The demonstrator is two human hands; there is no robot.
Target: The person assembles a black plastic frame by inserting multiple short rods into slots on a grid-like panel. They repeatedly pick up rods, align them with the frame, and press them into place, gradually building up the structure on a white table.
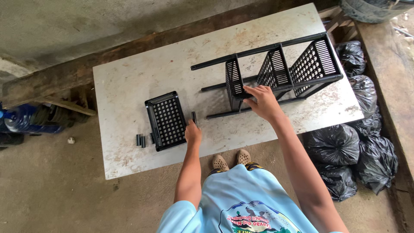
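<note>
A black plastic shelf rack (297, 64) lies on its side on a worn white tabletop (138, 73), with three perforated trays joined by long black poles. My right hand (264, 102) rests on the nearest tray of the rack, fingers spread over its edge. A loose black perforated tray (166, 121) lies flat to the left. My left hand (192, 133) reaches to its right edge, fingers closed around a short black peg (194, 118).
A few short black pegs (141, 140) lie left of the loose tray. Black filled bags (358, 142) pile up at the right of the table. A blue water jug (26, 121) lies at the left, on the concrete floor.
</note>
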